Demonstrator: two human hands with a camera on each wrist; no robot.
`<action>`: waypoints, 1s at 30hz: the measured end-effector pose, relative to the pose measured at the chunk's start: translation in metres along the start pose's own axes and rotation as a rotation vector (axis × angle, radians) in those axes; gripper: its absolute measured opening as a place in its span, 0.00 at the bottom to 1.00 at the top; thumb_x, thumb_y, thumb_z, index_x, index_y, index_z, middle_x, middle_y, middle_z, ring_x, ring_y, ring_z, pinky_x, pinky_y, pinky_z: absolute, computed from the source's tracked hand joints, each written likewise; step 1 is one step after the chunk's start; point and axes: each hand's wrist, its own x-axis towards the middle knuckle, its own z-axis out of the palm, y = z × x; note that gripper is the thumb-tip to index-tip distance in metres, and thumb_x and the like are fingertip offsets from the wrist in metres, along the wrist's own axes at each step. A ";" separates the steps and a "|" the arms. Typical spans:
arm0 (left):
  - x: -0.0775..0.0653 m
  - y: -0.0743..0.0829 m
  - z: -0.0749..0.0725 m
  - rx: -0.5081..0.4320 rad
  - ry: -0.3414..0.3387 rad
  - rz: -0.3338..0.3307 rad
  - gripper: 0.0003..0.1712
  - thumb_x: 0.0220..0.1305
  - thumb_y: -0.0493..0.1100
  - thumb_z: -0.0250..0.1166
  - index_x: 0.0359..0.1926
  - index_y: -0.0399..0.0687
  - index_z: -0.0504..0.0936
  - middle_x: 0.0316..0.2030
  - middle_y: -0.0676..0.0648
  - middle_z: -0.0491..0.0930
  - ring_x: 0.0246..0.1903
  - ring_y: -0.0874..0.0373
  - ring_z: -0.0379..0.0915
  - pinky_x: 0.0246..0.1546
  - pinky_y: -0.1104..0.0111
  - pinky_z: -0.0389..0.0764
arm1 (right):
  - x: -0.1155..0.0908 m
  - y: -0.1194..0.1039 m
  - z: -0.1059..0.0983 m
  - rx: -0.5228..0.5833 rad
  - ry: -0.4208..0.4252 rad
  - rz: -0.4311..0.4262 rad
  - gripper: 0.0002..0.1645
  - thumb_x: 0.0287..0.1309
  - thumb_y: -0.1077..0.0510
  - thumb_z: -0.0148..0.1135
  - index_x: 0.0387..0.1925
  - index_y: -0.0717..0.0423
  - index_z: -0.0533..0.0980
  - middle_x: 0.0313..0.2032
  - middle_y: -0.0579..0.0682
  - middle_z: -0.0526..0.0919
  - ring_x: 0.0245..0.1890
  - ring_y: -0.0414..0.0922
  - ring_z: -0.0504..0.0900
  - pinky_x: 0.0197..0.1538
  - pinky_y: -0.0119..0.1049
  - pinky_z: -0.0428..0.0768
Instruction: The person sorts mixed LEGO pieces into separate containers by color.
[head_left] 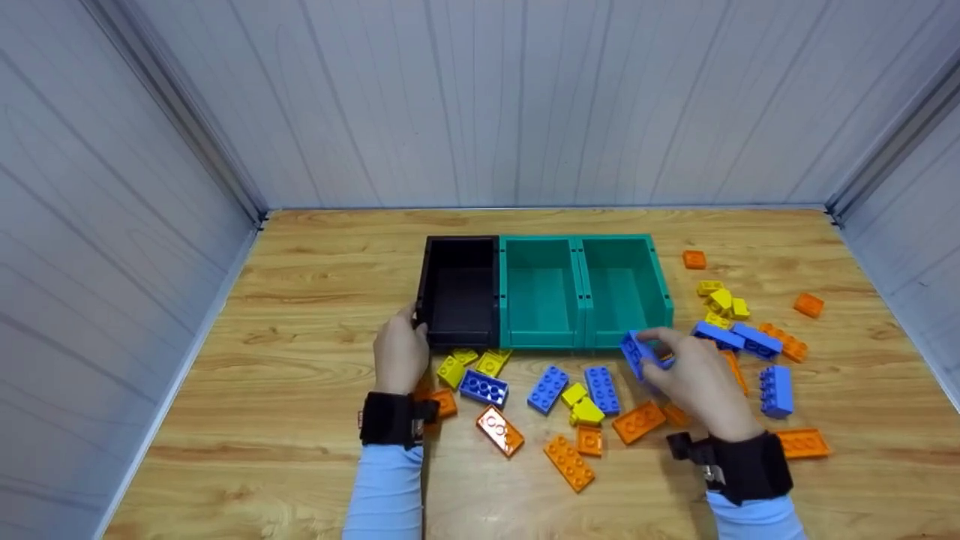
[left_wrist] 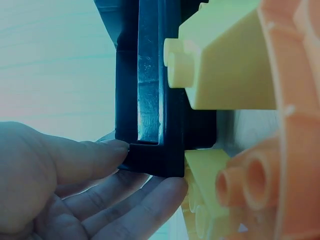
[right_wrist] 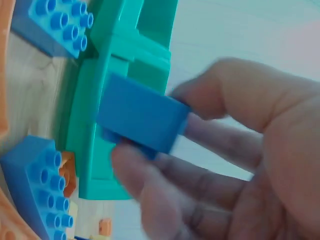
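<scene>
My right hand (head_left: 701,379) holds a blue building brick (head_left: 637,354) between thumb and fingers at the front of the right green bin (head_left: 626,292). In the right wrist view the brick (right_wrist: 142,114) is tilted and slightly blurred, with its smooth side showing. My left hand (head_left: 401,351) grips the front left corner of the black bin (head_left: 459,300). Its thumb and fingers lie around that corner in the left wrist view, where the black bin (left_wrist: 172,125) stands beside yellow bricks (left_wrist: 235,60).
A second green bin (head_left: 541,292) stands between the other two. In front lie several blue, yellow and orange bricks, among them a blue brick (head_left: 547,388) and an orange brick (head_left: 570,463). More bricks, such as a yellow one (head_left: 718,301), are scattered at the right. White panels (head_left: 480,112) enclose the table.
</scene>
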 end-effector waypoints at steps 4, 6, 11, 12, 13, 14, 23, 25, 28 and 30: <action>0.003 0.003 -0.001 0.016 0.001 0.007 0.24 0.71 0.34 0.58 0.66 0.33 0.72 0.56 0.32 0.78 0.53 0.39 0.76 0.53 0.50 0.77 | 0.007 0.005 -0.001 0.046 0.157 -0.009 0.22 0.64 0.62 0.62 0.59 0.58 0.77 0.42 0.60 0.84 0.19 0.45 0.75 0.17 0.34 0.67; 0.003 0.004 -0.001 0.016 -0.004 0.013 0.24 0.71 0.34 0.58 0.66 0.33 0.72 0.56 0.32 0.77 0.54 0.39 0.76 0.53 0.50 0.77 | 0.011 0.007 0.001 0.066 0.236 -0.015 0.20 0.64 0.62 0.63 0.58 0.58 0.77 0.43 0.61 0.84 0.24 0.47 0.80 0.21 0.35 0.72; 0.001 0.001 0.000 -0.001 -0.014 0.035 0.24 0.71 0.34 0.58 0.66 0.31 0.71 0.54 0.32 0.79 0.51 0.39 0.78 0.50 0.50 0.79 | 0.024 0.005 0.006 0.129 0.367 -0.048 0.15 0.64 0.64 0.63 0.52 0.62 0.76 0.43 0.62 0.83 0.33 0.54 0.84 0.33 0.46 0.82; 0.000 0.001 0.000 -0.005 -0.014 0.040 0.24 0.71 0.33 0.58 0.66 0.31 0.71 0.54 0.32 0.79 0.50 0.39 0.78 0.48 0.50 0.79 | 0.027 0.004 0.007 0.134 0.376 -0.053 0.14 0.64 0.64 0.63 0.51 0.62 0.76 0.43 0.62 0.83 0.34 0.54 0.84 0.35 0.48 0.82; 0.000 0.000 0.000 -0.008 -0.013 0.044 0.24 0.71 0.33 0.58 0.66 0.31 0.71 0.53 0.32 0.79 0.49 0.39 0.79 0.47 0.50 0.80 | 0.031 0.003 0.007 0.138 0.378 -0.056 0.13 0.64 0.64 0.63 0.50 0.63 0.76 0.43 0.62 0.83 0.35 0.55 0.84 0.36 0.49 0.82; -0.001 -0.001 0.000 -0.009 -0.012 0.046 0.24 0.71 0.33 0.58 0.66 0.31 0.71 0.53 0.32 0.80 0.48 0.39 0.79 0.47 0.50 0.80 | 0.035 0.002 0.008 0.138 0.375 -0.058 0.13 0.64 0.64 0.62 0.49 0.63 0.77 0.43 0.62 0.83 0.35 0.55 0.84 0.37 0.50 0.82; -0.002 -0.003 -0.003 -0.020 -0.031 0.031 0.25 0.72 0.34 0.57 0.67 0.31 0.70 0.56 0.31 0.78 0.52 0.39 0.77 0.51 0.49 0.78 | 0.074 -0.006 0.023 0.045 0.195 0.029 0.09 0.66 0.61 0.61 0.46 0.61 0.76 0.44 0.62 0.82 0.34 0.54 0.79 0.34 0.45 0.75; -0.002 -0.002 -0.003 -0.022 -0.038 0.027 0.25 0.72 0.34 0.57 0.67 0.32 0.69 0.56 0.31 0.77 0.52 0.39 0.77 0.51 0.49 0.78 | 0.082 -0.007 0.026 0.028 0.154 0.049 0.09 0.65 0.61 0.61 0.45 0.61 0.76 0.43 0.62 0.82 0.32 0.52 0.78 0.33 0.43 0.75; -0.002 -0.001 -0.004 -0.014 -0.046 0.023 0.25 0.72 0.34 0.57 0.67 0.32 0.69 0.56 0.31 0.78 0.53 0.39 0.76 0.51 0.50 0.78 | 0.093 -0.009 0.031 0.001 0.098 0.060 0.09 0.65 0.62 0.61 0.44 0.61 0.76 0.39 0.61 0.82 0.28 0.50 0.77 0.30 0.41 0.74; -0.002 0.000 -0.004 -0.009 -0.049 0.025 0.25 0.71 0.34 0.58 0.67 0.31 0.69 0.55 0.31 0.78 0.52 0.39 0.77 0.52 0.49 0.77 | 0.099 -0.010 0.034 -0.016 0.062 0.058 0.11 0.65 0.62 0.61 0.46 0.62 0.76 0.39 0.61 0.81 0.28 0.50 0.75 0.30 0.41 0.73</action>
